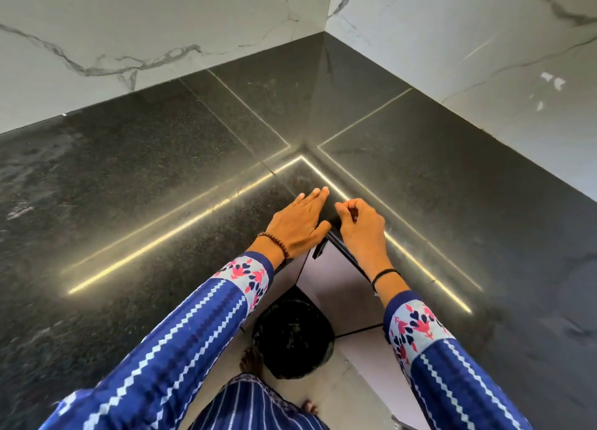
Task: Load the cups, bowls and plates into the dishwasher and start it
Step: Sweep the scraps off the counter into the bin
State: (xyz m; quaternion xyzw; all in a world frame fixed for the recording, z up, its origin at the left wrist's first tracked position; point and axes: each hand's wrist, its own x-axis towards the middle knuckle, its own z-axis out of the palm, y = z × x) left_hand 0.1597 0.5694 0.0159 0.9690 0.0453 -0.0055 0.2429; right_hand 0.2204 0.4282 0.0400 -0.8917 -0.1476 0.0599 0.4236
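No cup, bowl, plate or dishwasher is in view. I stand at the inner corner of an L-shaped black granite counter [155,177]. My left hand [300,223] rests flat on the counter's corner with its fingers straight and its thumb at the edge. My right hand [361,229] sits just beside it over the counter edge, fingers curled and thumb tip against the forefinger; I see nothing between them. Below the hands is a glossy corner cabinet door [339,290] with a black handle [319,250].
White marble walls [161,25] close the counter at the back and right. A round black bin [292,339] stands on the pale floor under the corner, next to my bare foot [252,360]. Light strips reflect along the counter edges.
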